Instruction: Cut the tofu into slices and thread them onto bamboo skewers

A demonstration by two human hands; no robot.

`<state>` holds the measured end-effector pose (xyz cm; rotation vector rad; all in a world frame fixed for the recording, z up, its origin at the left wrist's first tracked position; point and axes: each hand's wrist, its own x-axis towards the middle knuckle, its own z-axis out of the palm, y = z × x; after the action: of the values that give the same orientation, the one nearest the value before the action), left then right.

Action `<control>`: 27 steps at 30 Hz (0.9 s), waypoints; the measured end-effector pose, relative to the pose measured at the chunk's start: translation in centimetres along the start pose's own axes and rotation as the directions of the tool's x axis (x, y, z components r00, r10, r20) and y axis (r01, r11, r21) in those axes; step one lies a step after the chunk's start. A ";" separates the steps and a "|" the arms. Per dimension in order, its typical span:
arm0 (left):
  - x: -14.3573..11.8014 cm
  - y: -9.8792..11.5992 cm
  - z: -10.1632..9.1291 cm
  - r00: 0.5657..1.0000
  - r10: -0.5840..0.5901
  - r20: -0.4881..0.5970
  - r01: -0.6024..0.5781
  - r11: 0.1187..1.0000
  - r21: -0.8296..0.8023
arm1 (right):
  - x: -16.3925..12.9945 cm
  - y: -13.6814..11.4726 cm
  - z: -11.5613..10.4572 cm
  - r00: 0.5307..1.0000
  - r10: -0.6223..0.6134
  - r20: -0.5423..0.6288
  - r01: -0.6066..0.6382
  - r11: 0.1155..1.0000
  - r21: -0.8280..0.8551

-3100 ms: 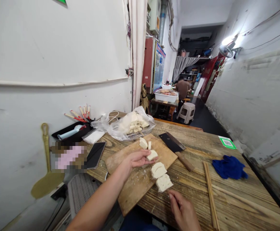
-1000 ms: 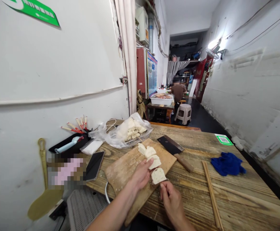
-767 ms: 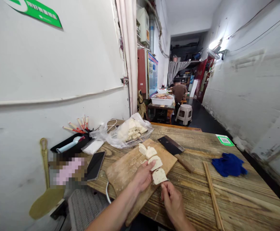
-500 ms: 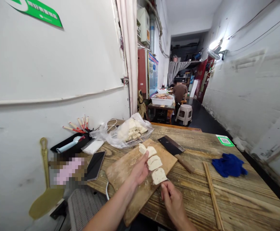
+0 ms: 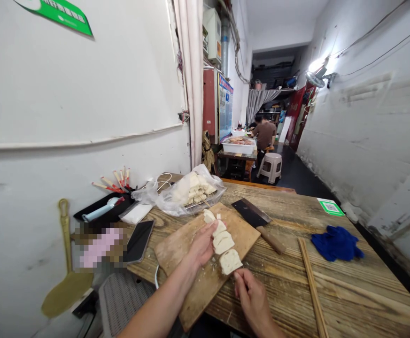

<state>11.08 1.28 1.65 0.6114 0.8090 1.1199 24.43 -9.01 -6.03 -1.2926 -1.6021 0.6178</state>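
A skewer of pale, spongy slices (image 5: 223, 242) lies slantwise over the wooden cutting board (image 5: 176, 244). My left hand (image 5: 203, 244) is closed along the left side of the slices, its thumb on an upper one. At the near end, my right hand (image 5: 249, 288) pinches the skewer just below the lowest slice. The stick itself is mostly hidden inside the slices. Another pale piece (image 5: 209, 216) sits at the far end of the row. Beyond the board, a clear plastic bag (image 5: 169, 202) holds a pile of similar skewered slices.
A cleaver (image 5: 250, 213) lies across the board's right corner. Further right are bare bamboo skewers (image 5: 310, 281) and a blue cloth (image 5: 337, 243). To the left are a phone (image 5: 139, 241) and a black tray (image 5: 101, 213). A person (image 5: 265, 134) sits in the background.
The slices have shifted slightly left and down in my hands, and the upper ones are tilted more. My right hand has moved slightly left, still pinching the near end.
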 end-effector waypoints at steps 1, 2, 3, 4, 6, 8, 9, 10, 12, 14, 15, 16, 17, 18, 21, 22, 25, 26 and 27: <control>0.0 0.1 -0.1 1.000 0.009 0.007 -0.009 1.000 -0.017 | 0.1 0.0 0.0 1.000 0.004 0.008 -0.004 1.000 0.005; 0.0 0.1 -0.3 1.000 0.020 0.013 -0.020 1.000 -0.022 | 0.1 0.1 0.0 1.000 0.005 0.017 -0.005 1.000 0.006; 0.0 0.2 -0.5 0.999 0.028 0.017 -0.027 1.000 -0.015 | 0.0 0.2 0.0 1.000 0.001 0.029 -0.001 1.000 0.005; 0.0 0.4 -0.8 0.999 0.031 0.018 -0.031 1.000 -0.003 | -0.1 0.3 0.0 0.999 -0.012 0.042 0.012 1.000 -0.001; 0.0 0.9 -1.4 0.999 0.036 0.010 -0.036 0.999 0.005 | -0.5 0.6 0.0 0.995 -0.048 0.084 0.049 0.999 -0.013; 0.0 1.5 -2.2 0.998 0.056 -0.007 -0.057 0.998 -0.010 | -1.0 0.8 0.0 0.991 -0.079 0.103 0.081 0.997 -0.009; -0.1 1.9 -2.7 0.997 0.075 -0.017 -0.075 0.997 -0.019 | -1.1 0.9 0.0 0.991 -0.093 0.097 0.094 0.996 -0.006; -0.1 2.2 -3.2 0.996 0.089 -0.029 -0.090 0.996 -0.021 | -1.1 0.8 0.0 0.991 -0.105 0.082 0.106 0.994 -0.003; -0.1 2.8 -4.5 0.993 0.107 -0.056 -0.107 0.994 -0.004 | -0.5 0.4 0.1 0.990 -0.121 0.068 0.122 0.992 -0.009; 0.1 3.2 -5.9 0.983 0.151 -0.106 -0.144 0.987 0.063 | 1.0 -0.1 0.3 0.989 -0.129 0.072 0.131 0.991 -0.024; 0.4 3.5 -6.5 0.969 0.210 -0.133 -0.190 0.970 0.151 | 2.1 -0.4 0.5 0.989 -0.130 0.071 0.133 0.991 -0.033; 0.8 3.9 -7.1 0.942 0.303 -0.145 -0.253 0.923 0.289 | 3.3 -0.6 0.7 0.989 -0.130 0.066 0.133 0.990 -0.045; 1.4 4.4 -7.6 0.901 0.413 -0.131 -0.312 0.827 0.467 | 4.6 -0.8 1.0 0.990 -0.133 0.054 0.136 0.988 -0.066; 2.1 5.0 -8.0 0.851 0.518 -0.089 -0.341 0.673 0.657 | 6.0 -1.0 1.4 0.990 -0.137 0.041 0.141 0.985 -0.095; 5.2 7.3 -8.4 0.725 0.685 0.076 -0.173 0.074 0.982 | 10.4 -1.1 3.1 0.988 -0.153 0.005 0.151 0.970 -0.192; 6.4 8.1 -8.4 0.711 0.696 0.104 -0.077 -0.071 0.995 | 11.8 -1.1 3.7 0.988 -0.157 -0.008 0.152 0.964 -0.217; 9.9 10.2 -8.5 0.736 0.663 0.134 0.114 -0.317 0.941 | 15.4 -0.9 5.8 0.988 -0.150 -0.023 0.137 0.949 -0.285; 10.8 10.8 -8.6 0.755 0.640 0.141 0.136 -0.364 0.921 | 16.5 -0.9 6.4 0.990 -0.142 -0.022 0.128 0.942 -0.311; 11.4 11.4 -8.8 0.769 0.621 0.151 0.144 -0.399 0.906 | 17.4 -1.0 7.0 0.991 -0.133 -0.020 0.119 0.934 -0.336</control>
<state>0.21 16.10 2.59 2.2658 2.2906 0.6564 17.93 8.18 -1.96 -1.4210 -1.7921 0.2410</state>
